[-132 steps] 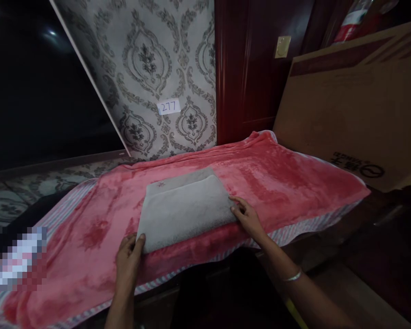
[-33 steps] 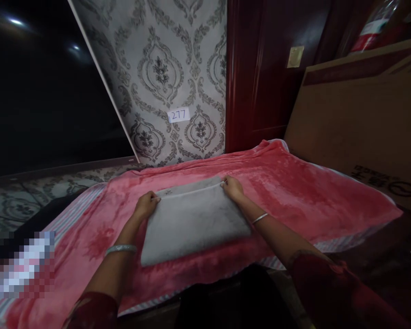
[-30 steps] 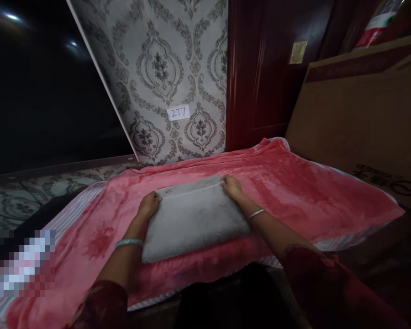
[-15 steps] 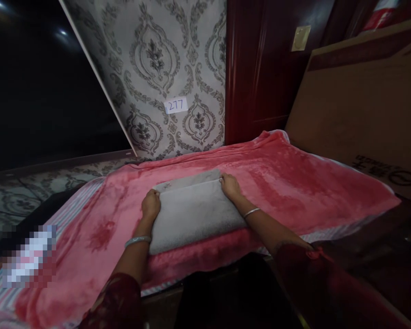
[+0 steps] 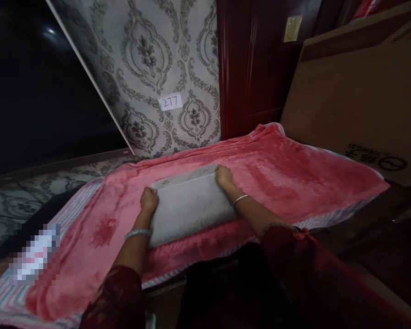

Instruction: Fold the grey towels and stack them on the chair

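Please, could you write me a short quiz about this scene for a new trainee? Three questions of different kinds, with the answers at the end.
1. True or false: a cardboard box stands to the right of the pink blanket.
2. Which number is on the paper label on the wall? A) 177 B) 277 C) 722
3. Which thing do the left hand and the right hand both touch?

Key: 1 true; 2 B; 3 the grey towel.

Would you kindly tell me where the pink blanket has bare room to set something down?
The widest bare patch of pink blanket lies between the grey towel and the cardboard box. Another lies left of the left hand. The middle is crowded: the right hand touches the towel too.
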Action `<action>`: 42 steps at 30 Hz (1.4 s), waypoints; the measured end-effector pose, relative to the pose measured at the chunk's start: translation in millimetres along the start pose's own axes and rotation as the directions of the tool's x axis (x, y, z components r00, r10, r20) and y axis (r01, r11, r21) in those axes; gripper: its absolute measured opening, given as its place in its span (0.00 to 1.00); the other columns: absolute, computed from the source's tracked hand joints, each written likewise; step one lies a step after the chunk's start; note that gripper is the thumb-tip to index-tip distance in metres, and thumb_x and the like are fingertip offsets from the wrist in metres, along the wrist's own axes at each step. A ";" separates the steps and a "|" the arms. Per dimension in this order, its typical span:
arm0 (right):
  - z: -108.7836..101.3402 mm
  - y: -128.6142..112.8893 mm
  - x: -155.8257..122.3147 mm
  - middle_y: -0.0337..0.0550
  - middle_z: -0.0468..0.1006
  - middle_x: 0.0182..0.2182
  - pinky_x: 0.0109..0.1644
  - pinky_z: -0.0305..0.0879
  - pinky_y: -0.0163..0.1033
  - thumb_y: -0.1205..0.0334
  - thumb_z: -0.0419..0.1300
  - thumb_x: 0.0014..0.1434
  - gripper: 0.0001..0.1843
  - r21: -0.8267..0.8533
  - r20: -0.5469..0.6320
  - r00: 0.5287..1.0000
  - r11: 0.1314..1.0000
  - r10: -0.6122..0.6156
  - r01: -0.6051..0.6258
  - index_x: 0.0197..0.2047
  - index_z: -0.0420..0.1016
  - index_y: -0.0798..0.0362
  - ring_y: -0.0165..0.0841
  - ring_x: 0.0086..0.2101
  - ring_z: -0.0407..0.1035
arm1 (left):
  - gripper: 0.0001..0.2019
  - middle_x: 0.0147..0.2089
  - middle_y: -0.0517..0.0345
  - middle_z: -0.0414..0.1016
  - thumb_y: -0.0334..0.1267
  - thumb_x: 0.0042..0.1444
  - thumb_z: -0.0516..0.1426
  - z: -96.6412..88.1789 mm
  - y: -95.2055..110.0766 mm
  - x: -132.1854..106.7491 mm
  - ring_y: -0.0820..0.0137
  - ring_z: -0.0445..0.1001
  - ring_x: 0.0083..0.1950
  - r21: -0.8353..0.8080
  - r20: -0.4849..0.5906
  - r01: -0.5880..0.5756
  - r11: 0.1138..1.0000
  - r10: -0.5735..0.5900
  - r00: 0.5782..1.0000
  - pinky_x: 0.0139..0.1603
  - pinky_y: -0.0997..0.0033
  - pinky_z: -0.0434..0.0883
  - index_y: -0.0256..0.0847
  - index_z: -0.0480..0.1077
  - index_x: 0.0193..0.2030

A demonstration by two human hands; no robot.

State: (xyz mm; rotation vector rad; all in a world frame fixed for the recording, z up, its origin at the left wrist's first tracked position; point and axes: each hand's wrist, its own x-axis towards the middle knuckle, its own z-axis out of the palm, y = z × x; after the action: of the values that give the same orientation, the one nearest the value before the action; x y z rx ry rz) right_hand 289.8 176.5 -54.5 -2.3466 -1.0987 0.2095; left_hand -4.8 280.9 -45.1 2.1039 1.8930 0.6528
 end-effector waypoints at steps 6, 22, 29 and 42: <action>11.9 14.5 -7.4 0.53 0.76 0.52 0.53 0.63 0.38 0.65 0.48 0.67 0.19 0.037 -0.044 0.998 0.998 -0.055 0.056 0.56 0.74 0.55 0.38 0.53 0.69 | 0.09 0.49 0.44 0.76 0.35 0.64 0.49 9.2 -3.8 -6.3 0.59 0.74 0.50 -0.048 -0.059 0.025 0.999 -0.028 0.998 0.50 0.61 0.69 0.39 0.67 0.46; -20.9 4.0 -48.6 0.51 0.59 0.69 0.67 0.53 0.49 0.56 0.52 0.67 0.30 -0.090 0.033 0.945 0.941 -0.324 0.326 0.70 0.59 0.51 0.43 0.67 0.53 | 0.27 0.70 0.34 0.58 0.40 0.62 0.52 -8.6 37.7 -39.0 0.52 0.55 0.72 0.131 -0.046 -0.261 0.956 0.269 0.962 0.69 0.51 0.57 0.31 0.61 0.67; 9.6 4.6 -77.3 0.46 0.50 0.72 0.69 0.40 0.62 0.43 0.48 0.68 0.33 -0.188 0.142 0.858 0.838 -0.493 0.513 0.72 0.55 0.43 0.50 0.70 0.43 | 0.31 0.77 0.48 0.44 0.50 0.68 0.45 33.3 66.3 -96.1 0.56 0.41 0.77 0.240 0.379 -0.670 0.702 0.568 0.731 0.73 0.43 0.46 0.41 0.50 0.74; 8.5 9.2 -76.2 0.45 0.49 0.73 0.70 0.39 0.61 0.41 0.44 0.69 0.34 -0.202 0.164 0.861 0.837 -0.482 0.508 0.73 0.53 0.43 0.49 0.70 0.42 | 0.33 0.77 0.47 0.39 0.55 0.67 0.42 9.4 25.6 -65.2 0.56 0.40 0.77 0.377 0.376 -0.503 0.777 0.368 0.850 0.73 0.39 0.45 0.43 0.47 0.75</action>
State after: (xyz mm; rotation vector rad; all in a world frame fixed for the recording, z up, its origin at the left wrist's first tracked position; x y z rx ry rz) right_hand 243.0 117.9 -72.8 -2.1689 -1.8333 0.0071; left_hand 18.1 214.4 -52.6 2.8073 1.5009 -0.0650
